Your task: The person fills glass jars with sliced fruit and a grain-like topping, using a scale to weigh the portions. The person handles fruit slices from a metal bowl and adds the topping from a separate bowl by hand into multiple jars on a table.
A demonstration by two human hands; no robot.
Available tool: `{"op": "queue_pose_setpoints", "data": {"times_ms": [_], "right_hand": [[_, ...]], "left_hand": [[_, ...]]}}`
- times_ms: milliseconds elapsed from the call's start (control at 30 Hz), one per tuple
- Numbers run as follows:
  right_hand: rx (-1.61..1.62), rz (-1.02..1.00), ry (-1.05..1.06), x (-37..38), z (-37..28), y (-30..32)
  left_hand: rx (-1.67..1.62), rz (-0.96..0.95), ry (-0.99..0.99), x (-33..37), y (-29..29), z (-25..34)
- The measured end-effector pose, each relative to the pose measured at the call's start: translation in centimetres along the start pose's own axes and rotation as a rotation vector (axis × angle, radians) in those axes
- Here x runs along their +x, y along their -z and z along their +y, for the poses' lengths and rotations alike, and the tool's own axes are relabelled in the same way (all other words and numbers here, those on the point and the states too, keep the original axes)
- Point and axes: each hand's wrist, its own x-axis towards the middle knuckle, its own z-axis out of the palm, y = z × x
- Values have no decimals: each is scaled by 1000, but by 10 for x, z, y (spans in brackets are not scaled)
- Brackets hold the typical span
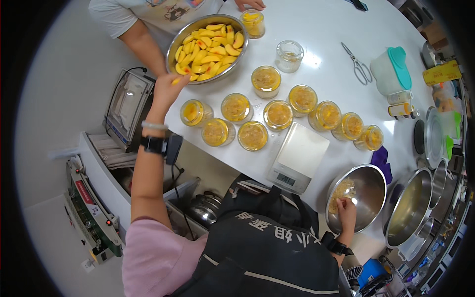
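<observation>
The left hand (168, 93) is at the near left rim of the peach bowl (242, 55), which is full of yellow slices (210, 47). A yellow bit shows by its fingertips, but I cannot tell whether the fingers pinch it or grip the rim. The right hand (347, 214) dips into the mixing bowl (370, 187), its fingers drawn narrow at the pale bits (341, 190); I cannot tell whether they hold any.

Between the 2 bowls, 10 filled jars (278, 115) stand upright on the white table (225, 152). Beyond them are 1 clear jar (289, 57) and 1 peach jar (253, 27), the latter near a co-worker's hand (250, 4). The co-worker's shirt (166, 10) carries a cartoon print.

Writing shows in several places. Large white characters cross the person's dark apron (274, 257). The scale (303, 153) has digits on its small display, too small to read surely. A machine (94, 210) at the left bears a red and white label. At the right, a yellow box (441, 73) is printed in dark lettering, and small bottles (400, 109) wear labels too small to read. Scissors (358, 64) lie near a teal-lidded tub (388, 74).
</observation>
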Motion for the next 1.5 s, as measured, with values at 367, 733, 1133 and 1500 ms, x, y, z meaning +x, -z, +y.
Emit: {"op": "queue_pose_setpoints", "data": {"times_ms": [367,733,1133,1500], "right_hand": [[-89,49,91,-7,-37,15],[-141,26,39,-12,-26,16],[-76,61,60,-16,-33,7],[-34,121,68,-19,-21,4]], "left_hand": [[-595,-319,673,-81,-28,-72],[-677,-46,353,-93,50,-49],[-385,-786,-25,-138,-126,189],[-120,-814,-116,-136,-180,198]]}}
